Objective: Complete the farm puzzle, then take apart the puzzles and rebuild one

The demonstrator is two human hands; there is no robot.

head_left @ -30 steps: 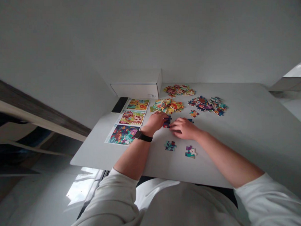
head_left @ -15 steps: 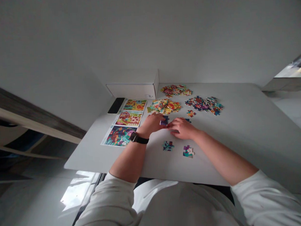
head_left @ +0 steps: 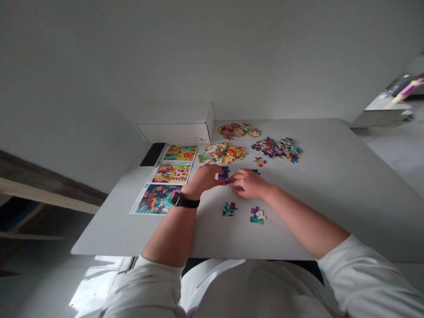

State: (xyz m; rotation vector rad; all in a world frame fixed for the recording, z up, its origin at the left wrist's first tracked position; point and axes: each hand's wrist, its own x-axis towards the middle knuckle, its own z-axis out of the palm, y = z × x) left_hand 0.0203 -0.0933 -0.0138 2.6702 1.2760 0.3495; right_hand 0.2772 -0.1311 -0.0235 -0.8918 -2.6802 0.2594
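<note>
My left hand (head_left: 209,176), with a black watch on its wrist, has its thumb and fingers closed about a dark blue-purple puzzle piece (head_left: 224,173) on the table. From the other side, the fingertips of my right hand (head_left: 248,182) pinch at the lower right edge of that piece. Part of another dark teal puzzle piece (head_left: 256,171) shows behind my right hand. Nearer to me lie a teal leaf-patterned puzzle piece (head_left: 229,209) and a purple, white and teal puzzle piece (head_left: 257,215), apart from each other.
Behind my hands are a yellow-orange pile of pieces (head_left: 222,152), a red-yellow pile (head_left: 238,130), a dark multicoloured pile (head_left: 277,148) and a single orange piece (head_left: 260,161). At left lie a picture sheet (head_left: 150,183), a black phone (head_left: 152,154) and a white box (head_left: 176,131).
The whole view has shifted, so the table sits farther left. Both hands stay at the blue-purple piece with little visible movement.
</note>
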